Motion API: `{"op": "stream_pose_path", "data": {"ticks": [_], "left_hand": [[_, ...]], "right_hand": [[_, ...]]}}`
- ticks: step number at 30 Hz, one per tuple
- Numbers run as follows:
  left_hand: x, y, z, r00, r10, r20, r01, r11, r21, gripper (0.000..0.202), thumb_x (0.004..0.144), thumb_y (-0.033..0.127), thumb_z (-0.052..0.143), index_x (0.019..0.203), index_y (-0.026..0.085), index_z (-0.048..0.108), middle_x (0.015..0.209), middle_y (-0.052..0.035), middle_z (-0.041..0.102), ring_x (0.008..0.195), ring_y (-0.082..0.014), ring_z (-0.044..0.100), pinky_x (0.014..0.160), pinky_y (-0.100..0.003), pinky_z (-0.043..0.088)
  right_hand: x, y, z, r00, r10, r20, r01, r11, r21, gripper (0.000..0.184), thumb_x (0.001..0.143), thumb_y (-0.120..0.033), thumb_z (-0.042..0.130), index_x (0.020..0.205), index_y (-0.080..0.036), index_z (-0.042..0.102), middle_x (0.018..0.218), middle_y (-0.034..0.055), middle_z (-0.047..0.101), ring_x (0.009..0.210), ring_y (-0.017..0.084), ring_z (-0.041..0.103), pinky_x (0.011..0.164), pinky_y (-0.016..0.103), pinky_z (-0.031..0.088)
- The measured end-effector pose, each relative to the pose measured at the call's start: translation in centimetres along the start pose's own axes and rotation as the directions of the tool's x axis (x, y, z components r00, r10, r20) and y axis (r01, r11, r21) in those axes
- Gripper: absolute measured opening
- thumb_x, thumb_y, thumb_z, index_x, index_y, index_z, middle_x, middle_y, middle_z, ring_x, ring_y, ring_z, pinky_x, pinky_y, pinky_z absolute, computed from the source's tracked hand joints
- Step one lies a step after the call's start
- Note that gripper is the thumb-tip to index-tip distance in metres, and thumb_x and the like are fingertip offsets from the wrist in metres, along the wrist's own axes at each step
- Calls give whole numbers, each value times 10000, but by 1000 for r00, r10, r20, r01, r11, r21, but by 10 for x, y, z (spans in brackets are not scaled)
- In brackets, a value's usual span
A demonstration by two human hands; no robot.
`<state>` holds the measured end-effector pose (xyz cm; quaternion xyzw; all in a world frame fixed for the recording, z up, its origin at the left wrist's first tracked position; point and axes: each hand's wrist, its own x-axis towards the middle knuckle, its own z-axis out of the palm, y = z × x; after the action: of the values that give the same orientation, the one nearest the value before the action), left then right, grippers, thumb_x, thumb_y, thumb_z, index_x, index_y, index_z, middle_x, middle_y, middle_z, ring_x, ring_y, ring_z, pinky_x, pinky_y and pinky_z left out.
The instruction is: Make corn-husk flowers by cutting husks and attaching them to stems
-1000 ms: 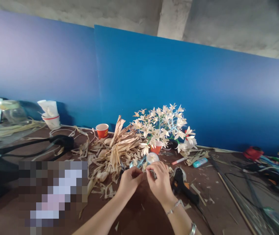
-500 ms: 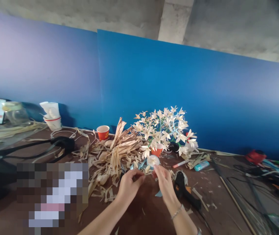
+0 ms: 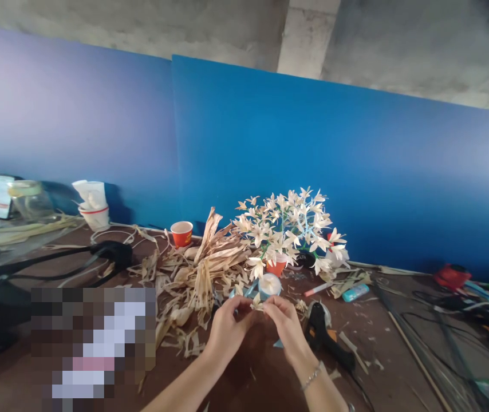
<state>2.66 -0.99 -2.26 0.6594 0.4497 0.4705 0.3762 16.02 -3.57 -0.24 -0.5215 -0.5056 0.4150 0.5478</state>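
Note:
My left hand [image 3: 227,326] and my right hand [image 3: 285,323] meet low in the middle of the brown table [image 3: 382,366], fingertips pinched together on a small pale husk flower [image 3: 256,301]. A light blue strip runs from the flower toward the left hand. Just behind the fingers stands a roll of white tape [image 3: 269,284]. Beyond it a bouquet of cream husk flowers [image 3: 290,223] rises from an orange cup [image 3: 276,265]. A heap of dried corn husks [image 3: 201,266] lies to the left of my hands.
A black glue gun [image 3: 326,337] lies right of my right hand. An orange paper cup [image 3: 181,233], stacked white cups [image 3: 92,206], a jar [image 3: 30,199] and black cords [image 3: 55,260] lie to the left. Wires and rods [image 3: 442,343] cover the right. A blue wall stands behind.
My right hand drew away to the right half a second ago and has come back, so both hands pinch the small flower together again. The view has tilted slightly.

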Motion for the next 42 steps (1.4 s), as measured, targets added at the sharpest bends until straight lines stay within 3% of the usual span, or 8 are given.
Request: {"op": "stream_pose_path", "data": {"ticks": [6, 12, 18, 24, 35, 42], "left_hand": [[-2, 1, -1, 998, 51, -30, -48, 993, 109, 74, 686, 234, 578, 686, 174, 621, 657, -4, 606, 635, -154, 550, 617, -237, 409], [-1, 2, -3, 997, 67, -42, -59, 984, 168, 78, 708, 208, 548, 684, 183, 617, 676, -8, 625, 639, -154, 561, 620, -239, 413], [-2, 0, -4, 990, 136, -35, -126, 971, 205, 76, 734, 218, 554, 724, 195, 625, 712, -22, 633, 695, -169, 574, 656, -259, 429], [-3, 2, -4, 983, 178, -33, -168, 965, 200, 72, 736, 200, 556, 717, 198, 625, 713, -25, 638, 701, -168, 574, 671, -262, 436], [-2, -2, -3, 989, 122, -85, -111, 987, 115, 84, 721, 219, 553, 692, 181, 622, 677, -11, 616, 643, -151, 556, 626, -242, 423], [-1, -1, -3, 986, 139, -89, -129, 985, 118, 76, 705, 173, 548, 695, 183, 623, 665, -5, 602, 625, -147, 547, 609, -239, 417]], "right_hand": [[0, 0, 1, 1000, -17, 13, 17, 999, 28, 244, 708, -243, 529, 509, -177, 404, 502, -56, 337, 525, 90, 291, 500, 222, 233], [-2, -6, 2, 999, -6, 35, 7, 1000, -13, 323, 757, -372, 504, 507, -168, 481, 498, -30, 418, 529, 112, 356, 520, 239, 269], [-5, -10, 6, 995, 27, 98, -33, 997, 63, 230, 700, -264, 529, 509, -172, 438, 500, -46, 380, 515, 94, 321, 514, 231, 259], [-4, -8, 8, 992, 50, 117, -61, 993, 99, 212, 675, -228, 524, 511, -177, 401, 508, -57, 333, 508, 83, 276, 496, 227, 233], [-7, -14, 9, 990, 19, 141, -32, 995, 97, 241, 707, -319, 550, 524, -174, 487, 532, -26, 461, 558, 117, 399, 570, 239, 318], [-6, -13, 4, 998, -34, 58, 32, 999, 37, 272, 749, -365, 514, 558, -182, 452, 550, -33, 422, 576, 119, 386, 566, 224, 311]]}}
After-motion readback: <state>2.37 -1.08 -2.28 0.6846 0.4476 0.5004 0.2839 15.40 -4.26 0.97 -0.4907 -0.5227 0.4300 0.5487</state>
